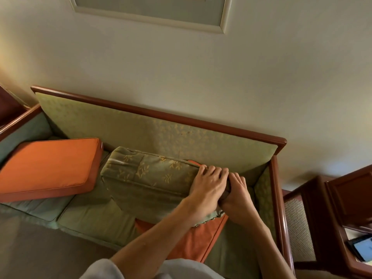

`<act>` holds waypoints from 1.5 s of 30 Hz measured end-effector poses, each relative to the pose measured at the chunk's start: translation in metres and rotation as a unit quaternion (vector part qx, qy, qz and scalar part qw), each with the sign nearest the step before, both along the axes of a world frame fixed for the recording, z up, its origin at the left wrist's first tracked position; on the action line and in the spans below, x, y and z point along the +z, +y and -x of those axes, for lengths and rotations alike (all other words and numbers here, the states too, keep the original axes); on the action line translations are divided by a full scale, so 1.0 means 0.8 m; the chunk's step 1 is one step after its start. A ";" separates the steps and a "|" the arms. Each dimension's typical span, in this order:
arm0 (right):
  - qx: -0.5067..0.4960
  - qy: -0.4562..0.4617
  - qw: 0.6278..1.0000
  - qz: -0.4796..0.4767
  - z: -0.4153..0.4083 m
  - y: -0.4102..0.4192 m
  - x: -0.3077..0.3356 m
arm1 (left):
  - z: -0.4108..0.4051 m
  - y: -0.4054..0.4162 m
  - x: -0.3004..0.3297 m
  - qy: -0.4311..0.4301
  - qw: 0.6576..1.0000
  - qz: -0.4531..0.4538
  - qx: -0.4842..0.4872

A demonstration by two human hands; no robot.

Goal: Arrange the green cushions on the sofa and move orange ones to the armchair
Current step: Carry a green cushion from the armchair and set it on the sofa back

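A green patterned cushion (149, 178) lies on the sofa's right half, on top of an orange cushion (193, 240) that shows only at its near corner. Both hands grip the green cushion's right edge: my left hand (207, 190) from above, my right hand (237, 200) just beside it, fingers curled around the edge. A second orange cushion (48, 168) rests tilted on the sofa's left half. The sofa (161, 129) has green upholstery and a dark wooden frame.
The wall rises straight behind the sofa, with a framed picture (151, 11) above. A wooden side table (350, 208) stands to the right, a tablet (362, 249) lying on its lower shelf. Carpet (40, 250) lies in front at the lower left.
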State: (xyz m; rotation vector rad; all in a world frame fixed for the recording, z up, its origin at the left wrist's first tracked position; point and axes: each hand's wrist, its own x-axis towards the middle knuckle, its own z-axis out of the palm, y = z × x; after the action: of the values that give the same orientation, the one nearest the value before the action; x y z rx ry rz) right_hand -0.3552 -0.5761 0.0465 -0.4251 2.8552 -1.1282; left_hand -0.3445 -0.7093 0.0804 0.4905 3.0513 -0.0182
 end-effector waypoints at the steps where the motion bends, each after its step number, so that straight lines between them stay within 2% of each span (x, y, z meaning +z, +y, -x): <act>1: 0.008 0.000 1.000 0.004 0.003 0.001 0.012 | 0.003 0.000 0.003 0.008 1.000 -0.015 0.003; 6: 0.097 0.032 0.993 -0.052 0.033 -0.030 0.114 | 0.024 -0.048 0.075 0.015 0.990 -0.138 0.020; 8: 0.116 0.048 0.990 -0.057 0.034 -0.059 0.157 | 0.022 -0.092 0.109 0.014 0.975 -0.220 0.013; 10: 0.135 0.087 0.985 -0.062 0.031 -0.093 0.178 | 0.018 -0.137 0.123 -0.028 0.950 -0.310 0.007; 13: 0.145 0.099 0.982 -0.074 0.028 -0.143 0.162 | 0.017 -0.188 0.103 -0.085 0.907 -0.412 0.023; 17: 0.149 0.009 0.987 -0.055 0.034 -0.180 0.087 | 0.008 -0.247 0.070 -0.114 0.880 -0.450 0.097; 21: 0.145 -0.052 0.984 -0.092 0.055 -0.180 0.015 | 0.013 -0.316 0.060 -0.132 0.919 -0.347 0.137; 25: 0.132 -0.106 0.973 -0.155 0.069 -0.158 -0.038 | 0.024 -0.361 0.039 -0.138 0.927 -0.281 0.205; 30: 0.081 -0.159 0.956 -0.231 0.067 -0.104 -0.085 | 0.031 -0.416 -0.001 -0.177 0.929 -0.234 0.227; 31: 0.077 -0.160 0.956 -0.236 0.065 -0.103 -0.089 | 0.034 -0.423 -0.008 -0.180 0.932 -0.204 0.238; 33: 0.078 -0.156 0.956 -0.237 0.061 -0.114 -0.093 | 0.038 -0.423 -0.020 -0.159 0.954 -0.070 0.246; 35: 0.077 -0.151 0.959 -0.229 0.059 -0.131 -0.094 | 0.040 -0.403 -0.033 -0.135 0.969 0.065 0.196; 36: 0.077 -0.148 0.960 -0.225 0.058 -0.139 -0.094 | 0.041 -0.386 -0.042 -0.134 0.975 0.090 0.156; 39: 0.084 -0.145 0.959 -0.229 0.056 -0.156 -0.096 | 0.043 -0.336 -0.083 -0.161 0.980 0.101 0.060; 45: 0.093 -0.115 0.955 -0.257 0.046 -0.164 -0.104 | 0.057 -0.356 -0.105 -0.130 0.988 0.059 0.059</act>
State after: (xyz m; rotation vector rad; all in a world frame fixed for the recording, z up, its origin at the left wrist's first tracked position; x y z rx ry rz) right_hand -0.3917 -0.7076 -0.0366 -0.4738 2.6844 -0.3500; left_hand -0.3900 -0.9940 -0.0039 0.2776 2.7976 -0.1200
